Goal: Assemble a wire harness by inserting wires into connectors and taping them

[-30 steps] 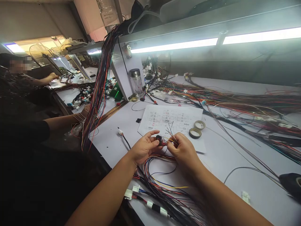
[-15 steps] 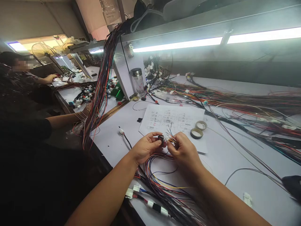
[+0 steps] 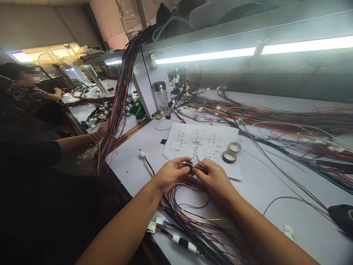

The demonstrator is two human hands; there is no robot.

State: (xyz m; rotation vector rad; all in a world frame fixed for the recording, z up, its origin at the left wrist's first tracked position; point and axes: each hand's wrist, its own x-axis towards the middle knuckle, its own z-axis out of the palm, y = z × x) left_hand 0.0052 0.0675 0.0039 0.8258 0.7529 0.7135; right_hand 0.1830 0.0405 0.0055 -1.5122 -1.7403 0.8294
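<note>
Between thumb and fingers, my left hand (image 3: 173, 173) pinches a small black connector (image 3: 189, 165). Close against it on the right, my right hand (image 3: 213, 176) is closed on several thin wires (image 3: 199, 164), whose loose ends stick up above the fingers. My right fingertips are at the connector's wire side; whether a wire end is inside it I cannot make out. Below both hands a wire bundle (image 3: 182, 209) of many colours curves across the table. Partly under and beyond the hands lies a printed wiring diagram (image 3: 190, 138).
Two tape rolls (image 3: 230, 156) rest on the diagram's right edge. A glass bottle (image 3: 161, 97) stands by the partition. Long loose wires (image 3: 261, 117) spread over the back and right. White connectors (image 3: 180, 241) lie near the front edge. At left, a hanging wire bundle (image 3: 121, 88) and co-workers' arms (image 3: 75, 141).
My right hand has moved slightly left, bringing its fingertips and the wires up to the connector. My left hand keeps its pinch. The far co-worker's hand has shifted a little.
</note>
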